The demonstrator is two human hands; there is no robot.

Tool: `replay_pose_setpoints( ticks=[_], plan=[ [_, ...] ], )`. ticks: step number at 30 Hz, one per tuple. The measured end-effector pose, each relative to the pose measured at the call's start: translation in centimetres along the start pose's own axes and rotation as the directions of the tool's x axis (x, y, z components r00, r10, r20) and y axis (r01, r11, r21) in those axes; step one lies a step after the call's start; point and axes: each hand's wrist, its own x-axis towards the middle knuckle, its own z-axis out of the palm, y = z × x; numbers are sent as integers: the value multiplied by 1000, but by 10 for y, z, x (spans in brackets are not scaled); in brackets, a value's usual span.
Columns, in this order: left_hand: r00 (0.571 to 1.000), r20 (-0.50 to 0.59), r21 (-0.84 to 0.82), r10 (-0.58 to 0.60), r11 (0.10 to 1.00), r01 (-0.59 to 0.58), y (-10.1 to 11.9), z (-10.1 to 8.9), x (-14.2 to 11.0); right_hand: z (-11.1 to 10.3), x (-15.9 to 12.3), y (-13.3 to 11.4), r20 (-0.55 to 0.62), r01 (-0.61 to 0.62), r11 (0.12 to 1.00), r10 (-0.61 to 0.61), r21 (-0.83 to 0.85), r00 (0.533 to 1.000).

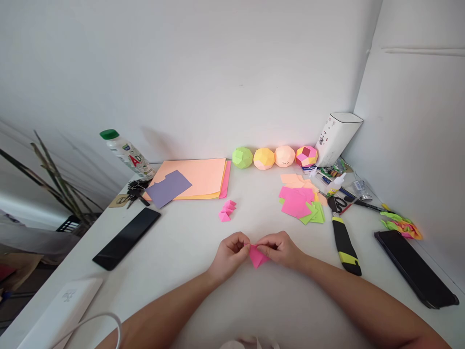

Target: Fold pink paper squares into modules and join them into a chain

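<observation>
Pinching one folded pink paper (257, 259) between fingertips, the left hand (230, 254) and right hand (281, 248) meet just below centre frame. Work surface: white table (178, 252), its edge running down to lower left. White wall (232, 63) fills the top. Four paper balls (264, 158) stand in a row near it, right of centre. Bottle (132, 159) noted upper left; plant (75, 206) beyond the edge, far left.

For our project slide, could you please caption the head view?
Left hand and right hand pinch pink paper before four faceted paper balls near the wall.
</observation>
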Motion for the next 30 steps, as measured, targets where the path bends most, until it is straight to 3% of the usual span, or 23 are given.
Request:
replay_pose_setpoints(
  ticks=[6,11,19,30],
  plan=[
    [998,-41,-123,-51,991,45,2,-3,1,-4,1,-2,-24,-53,996,55,72,998],
    [998,66,-3,-25,1000,25,4,2,-1,0,0,-2,-41,-38,999,40,38,998],
    [998,61,99,32,994,-37,-3,4,-1,8,-1,-3,-99,19,999,-23,-46,995],
    [994,-61,-92,-90,992,84,2,-1,2,-1,-2,0,-197,-89,953,150,291,969]
  ],
)
